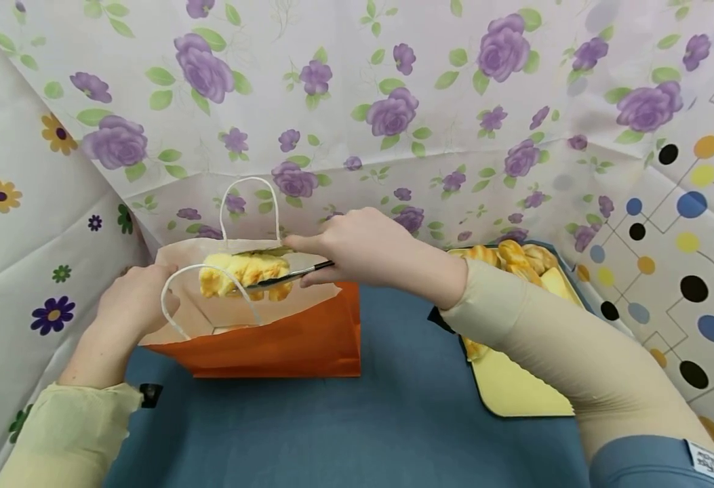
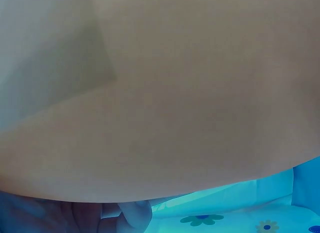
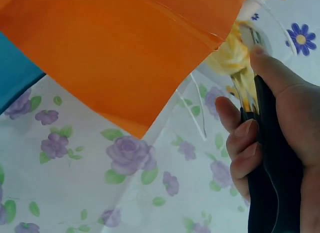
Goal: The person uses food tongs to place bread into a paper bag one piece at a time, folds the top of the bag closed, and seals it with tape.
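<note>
An orange paper bag (image 1: 289, 349) with white twisted handles stands with its mouth spread on the left of the blue cloth. My left hand (image 1: 131, 298) grips its left rim; the forearm fills most of the left wrist view. My right hand (image 1: 365, 247) holds food tongs, whose black handles (image 3: 272, 163) show in the right wrist view with the fingers wrapped round them. A knobbly yellow bread (image 1: 241, 270) sits between the tong tips, over the bag's mouth. One white bag handle (image 1: 170, 288) crosses in front of the bread.
Several golden bread rolls (image 1: 515, 261) lie on a yellow-lined, dark-rimmed tray (image 1: 515, 390) at the right, partly hidden by my right forearm. Flower-printed sheeting (image 1: 357, 102) walls in the back, and a dotted sheet (image 1: 692, 285) the right side.
</note>
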The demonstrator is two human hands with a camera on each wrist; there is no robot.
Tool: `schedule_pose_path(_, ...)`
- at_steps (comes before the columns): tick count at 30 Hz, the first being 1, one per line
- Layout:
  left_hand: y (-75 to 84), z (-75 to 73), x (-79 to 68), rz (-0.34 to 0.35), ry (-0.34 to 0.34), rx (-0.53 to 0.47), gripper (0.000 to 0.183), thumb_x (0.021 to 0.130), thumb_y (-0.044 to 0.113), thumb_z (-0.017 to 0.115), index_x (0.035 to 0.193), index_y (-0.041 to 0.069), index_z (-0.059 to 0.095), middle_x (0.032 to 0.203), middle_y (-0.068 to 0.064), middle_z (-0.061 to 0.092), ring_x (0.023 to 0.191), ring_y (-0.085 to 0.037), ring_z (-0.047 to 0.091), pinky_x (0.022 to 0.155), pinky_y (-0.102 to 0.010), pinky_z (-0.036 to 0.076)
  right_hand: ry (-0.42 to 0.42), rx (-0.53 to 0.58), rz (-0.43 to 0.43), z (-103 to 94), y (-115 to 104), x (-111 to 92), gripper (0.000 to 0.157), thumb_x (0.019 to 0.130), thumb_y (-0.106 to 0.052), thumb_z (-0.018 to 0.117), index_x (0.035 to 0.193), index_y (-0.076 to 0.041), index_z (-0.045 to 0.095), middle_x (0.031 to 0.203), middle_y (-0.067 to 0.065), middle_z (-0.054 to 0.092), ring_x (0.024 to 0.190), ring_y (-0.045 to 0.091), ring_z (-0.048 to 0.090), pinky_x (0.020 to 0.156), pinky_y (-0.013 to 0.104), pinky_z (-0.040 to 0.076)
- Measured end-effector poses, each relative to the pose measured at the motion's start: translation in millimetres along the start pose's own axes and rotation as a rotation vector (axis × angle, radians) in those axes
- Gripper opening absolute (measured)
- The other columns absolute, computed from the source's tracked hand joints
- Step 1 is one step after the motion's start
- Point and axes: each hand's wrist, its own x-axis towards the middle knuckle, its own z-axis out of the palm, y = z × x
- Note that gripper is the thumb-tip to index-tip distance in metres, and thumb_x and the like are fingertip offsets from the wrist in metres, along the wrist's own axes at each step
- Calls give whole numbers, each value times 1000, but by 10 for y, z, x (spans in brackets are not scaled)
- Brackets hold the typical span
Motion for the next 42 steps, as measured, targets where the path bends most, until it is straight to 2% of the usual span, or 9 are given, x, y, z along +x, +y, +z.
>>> schedule_pose_path(4, -12, 12, -4, -3, 3, 0, 32, 88, 1, 64, 118, -9, 62, 85, -22, 64, 75, -41, 60, 67, -59, 55, -132, -19, -52, -14, -34, 203, 61, 100, -66, 62, 149, -30, 63, 64, -2, 59, 56, 19, 57, 49, 33, 43)
schedule_pose_path(9, -25, 19, -6, 1, 13, 4, 35, 89, 2, 64, 122, -9, 62, 89, -25, 66, 77, -43, 61, 68, -60, 55, -305, 0, -64, 13, -79, 434, 55, 94, -65, 70, 139, -33, 71, 95, -5, 75, 80, 17, 68, 62, 35, 54)
schedule_pose_path(12, -23, 19, -9, 4, 16, 10, 36, 90, 3, 64, 124, -10, 61, 93, -27, 67, 81, -46, 62, 71, -63, 54, -439, -7, -50, 81, -127, 538, 52, 94, -65, 71, 135, -34, 75, 111, -6, 75, 89, 16, 68, 71, 36, 56)
schedule_pose_path(17, -23, 36, -9, 13, 17, 12, 21, 93, 5, 64, 110, -6, 64, 89, -25, 66, 81, -46, 62, 70, -62, 54, -602, -79, -38, 215, -230, 620, 41, 98, -61, 70, 125, -32, 79, 114, -6, 73, 91, 17, 67, 72, 33, 51)
schedule_pose_path(22, -22, 46, -14, 20, 24, 7, 12, 93, 5, 65, 102, -3, 65, 85, -22, 65, 79, -44, 62, 69, -59, 53, -662, -140, -2, 279, -300, 641, 36, 98, -60, 70, 115, -30, 82, 112, -8, 72, 94, 12, 63, 65, 30, 43)
schedule_pose_path(25, -31, 47, -22, 32, 41, 11, 11, 93, 5, 65, 101, -3, 65, 87, -23, 66, 81, -46, 63, 70, -61, 53, -677, -179, -5, 279, -332, 665, 35, 97, -61, 70, 100, -27, 80, 97, -9, 69, 86, 11, 58, 62, 29, 42)
schedule_pose_path(30, -34, 36, -22, 51, 51, 24, 5, 93, 3, 64, 96, -1, 63, 84, -21, 66, 80, -45, 63, 69, -61, 53, -679, -211, -16, 250, -392, 712, 43, 103, -55, 66, 75, -23, 59, 72, -8, 46, 71, 11, 42, 57, 30, 36)
schedule_pose_path(36, -32, 37, -26, 41, 32, 8, 10, 92, 3, 66, 99, -2, 62, 83, -20, 64, 78, -43, 61, 70, -60, 54, -709, -209, 6, 229, -458, 727, 36, 105, -43, 63, 76, -21, 57, 72, -6, 43, 64, 11, 38, 52, 28, 35)
schedule_pose_path(42, -36, 35, -16, 41, 31, 16, 8, 90, 1, 66, 96, -2, 62, 81, -19, 61, 75, -40, 60, 67, -56, 54, -787, -154, 38, 237, -463, 753, 40, 101, -57, 62, 83, -21, 64, 74, -7, 44, 64, 13, 36, 58, 30, 40)
